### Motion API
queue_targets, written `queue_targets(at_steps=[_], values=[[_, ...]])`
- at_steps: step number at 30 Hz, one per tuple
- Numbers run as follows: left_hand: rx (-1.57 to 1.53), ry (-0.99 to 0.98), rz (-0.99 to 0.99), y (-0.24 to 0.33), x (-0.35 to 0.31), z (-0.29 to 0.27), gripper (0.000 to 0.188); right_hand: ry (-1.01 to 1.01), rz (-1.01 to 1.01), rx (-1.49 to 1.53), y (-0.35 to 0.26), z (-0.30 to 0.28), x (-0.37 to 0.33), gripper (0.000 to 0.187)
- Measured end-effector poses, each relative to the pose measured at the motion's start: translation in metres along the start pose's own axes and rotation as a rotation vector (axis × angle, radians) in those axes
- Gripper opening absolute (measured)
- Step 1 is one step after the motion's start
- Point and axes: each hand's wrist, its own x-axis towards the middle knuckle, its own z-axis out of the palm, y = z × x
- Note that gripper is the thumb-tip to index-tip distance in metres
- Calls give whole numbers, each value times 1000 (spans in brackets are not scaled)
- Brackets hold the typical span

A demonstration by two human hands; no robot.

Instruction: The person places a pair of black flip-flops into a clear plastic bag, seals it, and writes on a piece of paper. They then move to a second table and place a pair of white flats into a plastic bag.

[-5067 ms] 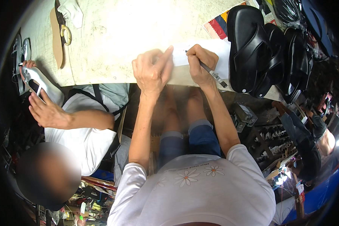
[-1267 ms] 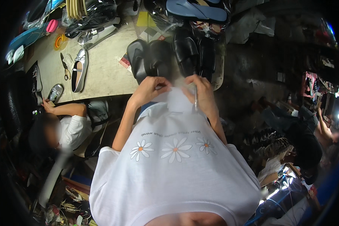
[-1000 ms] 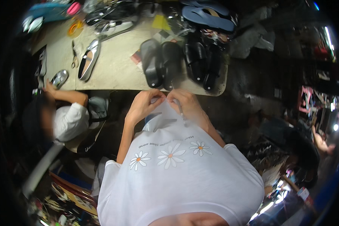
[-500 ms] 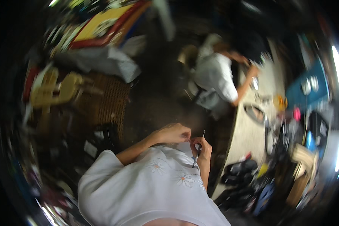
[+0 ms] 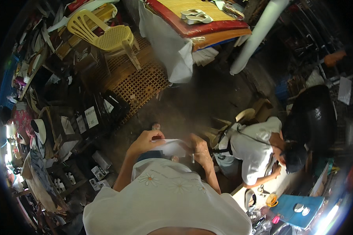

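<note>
White paper (image 5: 173,149), left hand (image 5: 147,141) gripping its edge, dark floor (image 5: 208,98) beyond

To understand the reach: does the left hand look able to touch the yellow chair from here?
Probably not. The left hand is holding the white paper, and the yellow chair stands well beyond it, across the floor.

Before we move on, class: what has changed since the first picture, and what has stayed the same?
The wearer has turned left: the co-worker and the table now show at the right, and a yellow plastic chair has come into view. The white paper, then flat on the table, is lifted off, its edge gripped by the left hand. The pen stayed in the right hand.
</note>
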Motion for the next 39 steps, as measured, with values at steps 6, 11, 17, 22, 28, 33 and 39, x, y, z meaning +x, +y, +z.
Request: queue_targets(at_steps=[6, 11, 17, 22, 28, 33, 39], values=[[-10, 169, -96, 22, 80, -131, 21, -114, 31, 285, -1, 45, 164, 11], [-68, 240, -4, 61, 165, -264, 28, 73, 106, 494, -27, 70, 307, 17], [-329, 37, 80, 74, 288, -365, 35, 355, 193, 441, -31, 53, 424, 18], [-262, 20, 101, 75, 409, -424, 28, 370, 217, 425, -9, 39, 547, 17], [-385, 199, 127, 136, 557, -527, 25, 354, 207, 405, -1, -3, 752, 18], [-341, 273, 160, 197, 645, -594, 26, 427, 117, 348, -6, -40, 874, 23], [-456, 177, 95, 217, 755, -646, 38, 488, 179, 407, 35, -56, 987, 23]])
